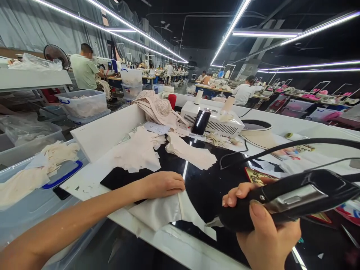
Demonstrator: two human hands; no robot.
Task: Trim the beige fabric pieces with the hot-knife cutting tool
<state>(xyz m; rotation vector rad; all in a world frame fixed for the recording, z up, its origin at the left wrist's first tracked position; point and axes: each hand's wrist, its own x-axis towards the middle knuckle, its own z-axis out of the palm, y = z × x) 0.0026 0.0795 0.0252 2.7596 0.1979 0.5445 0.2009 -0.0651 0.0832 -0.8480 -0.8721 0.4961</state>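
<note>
My left hand (165,184) is closed at the top edge of a cream fabric piece (163,212), fingers pressed together on it. The piece hangs over the front edge of the glossy black work surface (227,183). A seam runs down through it below my fingertips. In my right hand (267,236) is a black corded hand tool (298,197) with a silver panel, my fingers wrapped round its body. Its narrow, pale tip (215,222) points left, close to the fabric's right end; whether they touch I cannot tell. Stacked cut fabric pieces (191,150) lie beyond my left hand.
Behind the pieces stand a dark phone (200,122), a white vented box (213,118) and thread cones (198,96). Beige bra cups (154,107) are heaped at back left. The tool's cable (303,141) arches over the right side. Plastic bins (83,103) stand left; people sit at sewing machines beyond.
</note>
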